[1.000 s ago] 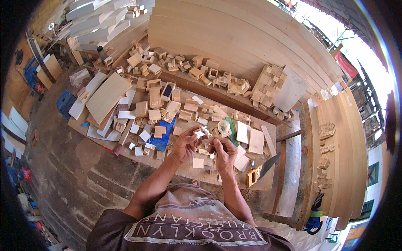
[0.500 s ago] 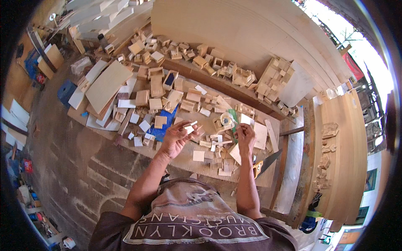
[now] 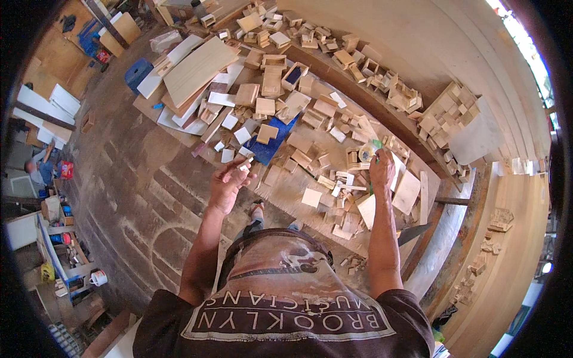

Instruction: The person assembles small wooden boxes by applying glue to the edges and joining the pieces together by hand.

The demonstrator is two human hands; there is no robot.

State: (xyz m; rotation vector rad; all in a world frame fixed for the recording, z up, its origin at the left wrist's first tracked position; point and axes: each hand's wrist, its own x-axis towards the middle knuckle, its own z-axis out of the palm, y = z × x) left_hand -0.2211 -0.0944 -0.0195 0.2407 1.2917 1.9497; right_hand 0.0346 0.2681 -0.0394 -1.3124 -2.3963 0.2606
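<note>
My left hand [image 3: 225,186] is raised off the near edge of the work table, pinching a small pale wood piece [image 3: 245,165] between thumb and fingers. Over the right part of the table, my right hand [image 3: 382,170] has its fingers drawn together beside a round whitish tub or roll [image 3: 366,154]. Whatever lies between those fingertips is hidden. A bit of green [image 3: 376,144] shows just past them. Small wooden boxes and offcuts crowd the table, with a square wood tile [image 3: 311,197] between my hands and a blue sheet [image 3: 276,140] further back.
Stacked boards [image 3: 200,70] lie on the table's left end. More small wooden boxes line a ledge [image 3: 334,74] at the back. A handsaw blade [image 3: 413,234] rests near my right forearm. Long planks [image 3: 513,262] stand at the right. At far left, a person [image 3: 45,167] is partly visible.
My view has swung left, so the table now appears further right. My right hand has come closer to the round tub or roll. My left hand still holds the wood piece, now nearer the table's edge.
</note>
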